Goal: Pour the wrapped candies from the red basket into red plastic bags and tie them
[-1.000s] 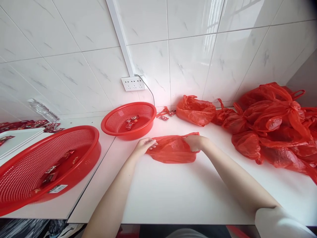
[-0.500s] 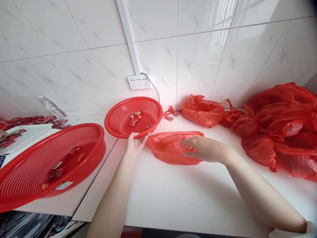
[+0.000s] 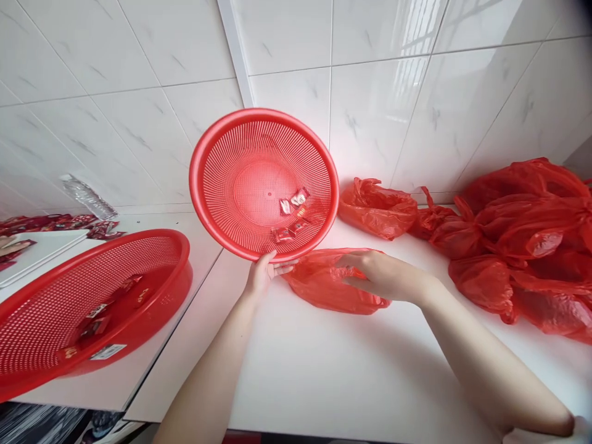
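My left hand (image 3: pixel 263 275) grips the near rim of a round red plastic basket (image 3: pixel 217 222), thumb over the edge and fingers beneath it. The basket is raised and tilted towards me. Several small red packets (image 3: pixel 289 233) lie in its lower right part. Just below the rim a red plastic bag (image 3: pixel 324 293) rests on the white table. At the bag's mouth is my right hand (image 3: pixel 370 271), thumb apart from its slightly bent fingers, with nothing visible between them.
Another large red basket (image 3: pixel 182 271) with packets stands on the left. Beside it are a white tray (image 3: pixel 49 253), another person's hand (image 3: pixel 8 246) and a clear plastic bottle (image 3: pixel 87 196). Red bags (image 3: pixel 522 216) pile up at the right; an open one (image 3: pixel 379 209) sits by the wall.
My left hand has lifted and tilted the basket up towards me, and its packets have slid to the lower right. My right hand has hardly moved.
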Demonstrator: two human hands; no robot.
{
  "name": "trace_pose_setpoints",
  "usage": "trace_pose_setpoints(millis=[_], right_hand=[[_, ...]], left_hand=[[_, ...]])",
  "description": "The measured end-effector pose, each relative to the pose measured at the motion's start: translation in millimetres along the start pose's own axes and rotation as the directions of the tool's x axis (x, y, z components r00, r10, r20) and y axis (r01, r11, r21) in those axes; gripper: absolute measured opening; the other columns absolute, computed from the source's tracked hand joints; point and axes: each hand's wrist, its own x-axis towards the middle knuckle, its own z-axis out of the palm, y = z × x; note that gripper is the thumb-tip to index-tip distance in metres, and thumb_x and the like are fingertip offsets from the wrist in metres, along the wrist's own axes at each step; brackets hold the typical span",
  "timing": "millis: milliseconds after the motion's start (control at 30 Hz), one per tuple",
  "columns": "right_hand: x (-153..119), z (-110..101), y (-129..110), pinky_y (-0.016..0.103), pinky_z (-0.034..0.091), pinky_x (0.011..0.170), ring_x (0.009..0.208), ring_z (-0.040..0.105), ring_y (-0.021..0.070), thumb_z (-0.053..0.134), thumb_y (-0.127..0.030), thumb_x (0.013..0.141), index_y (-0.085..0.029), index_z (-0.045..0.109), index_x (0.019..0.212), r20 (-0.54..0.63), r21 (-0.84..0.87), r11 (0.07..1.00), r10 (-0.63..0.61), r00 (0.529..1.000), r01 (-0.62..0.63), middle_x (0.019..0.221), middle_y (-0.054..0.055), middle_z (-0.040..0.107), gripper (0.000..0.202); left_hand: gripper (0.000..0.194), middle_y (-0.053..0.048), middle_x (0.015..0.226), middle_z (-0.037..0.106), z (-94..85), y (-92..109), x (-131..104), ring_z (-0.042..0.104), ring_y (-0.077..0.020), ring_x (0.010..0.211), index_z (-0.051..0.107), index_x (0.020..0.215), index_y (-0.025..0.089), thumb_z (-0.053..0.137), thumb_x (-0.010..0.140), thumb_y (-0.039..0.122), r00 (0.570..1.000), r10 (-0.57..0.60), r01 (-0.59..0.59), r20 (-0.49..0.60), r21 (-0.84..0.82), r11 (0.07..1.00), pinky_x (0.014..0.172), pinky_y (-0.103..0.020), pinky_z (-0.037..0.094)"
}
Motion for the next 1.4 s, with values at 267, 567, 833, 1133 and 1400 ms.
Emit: trace_pose_setpoints(millis=[267, 567, 833, 1133, 1400], right_hand=[[16, 13, 7, 0.040, 0.050, 0.094, 0.113, 0.059, 0.0245, 0.049, -0.027, 0.093, -0.021, 0.051, 0.131, -0.345, -0.061, 0.986, -0.168, 0.923, 0.156, 0.128, 0.011, 0.059, 0.038], [41, 44, 24, 0.064, 0.002, 0.114, 0.124, 0.051, 0.0312, 0.050, -0.058, 0.089, -0.013, 0.036, 0.146, -0.253, -0.215, 0.945, -0.297, 0.921, 0.246, 0.131, 0.018, 0.056, 0.074], [38, 39, 22, 0.033, 0.052, 0.081, 0.090, 0.066, 0.0202, 0.060, -0.027, 0.086, -0.022, 0.065, 0.116, -0.390, 0.186, 0.978, -0.018, 0.921, 0.098, 0.105, 0.006, 0.070, 0.031], [41, 32, 38, 0.026, 0.047, 0.063, 0.068, 0.061, 0.0149, 0.064, -0.036, 0.079, -0.018, 0.065, 0.105, -0.239, 0.516, 0.853, 0.228, 0.944, -0.075, 0.077, -0.001, 0.067, 0.032], [40, 37, 33, 0.029, 0.047, 0.078, 0.100, 0.064, 0.0214, 0.050, -0.028, 0.090, -0.024, 0.055, 0.128, -0.108, 0.106, 0.960, 0.271, 0.956, -0.260, 0.113, 0.007, 0.069, 0.038]], left_hand=[[0.040, -0.015, 0.120, 0.067, 37.6, -14, -26, 0.062, -0.0364, 0.113, 0.060, 0.119, 0.012, 0.058, 0.082, 0.029, 0.959, -0.078, 0.097, 0.274, -0.056, 0.994, 0.091, -0.049, 0.052], [0.038, -0.011, 0.123, 0.066, 46.3, -27, -33, 0.061, -0.0321, 0.115, 0.060, 0.119, 0.016, 0.060, 0.083, 0.027, 0.954, -0.074, 0.085, 0.289, -0.025, 0.996, 0.090, -0.050, 0.055], [0.033, -0.015, 0.118, 0.068, 35.2, -27, -21, 0.065, -0.0350, 0.107, 0.066, 0.107, 0.011, 0.063, 0.079, 0.028, 0.973, -0.069, 0.075, 0.218, -0.021, 0.997, 0.096, -0.053, 0.050], [0.025, -0.015, 0.111, 0.070, 22.4, -20, -9, 0.067, -0.0337, 0.104, 0.063, 0.096, 0.009, 0.062, 0.077, 0.025, 0.998, 0.004, 0.001, 0.066, -0.068, 0.998, 0.097, -0.049, 0.050], [0.021, -0.018, 0.108, 0.071, 17.8, -18, -5, 0.067, -0.0368, 0.104, 0.063, 0.085, 0.010, 0.059, 0.077, 0.030, 0.997, 0.008, -0.003, 0.074, -0.069, 0.998, 0.094, -0.050, 0.050]])
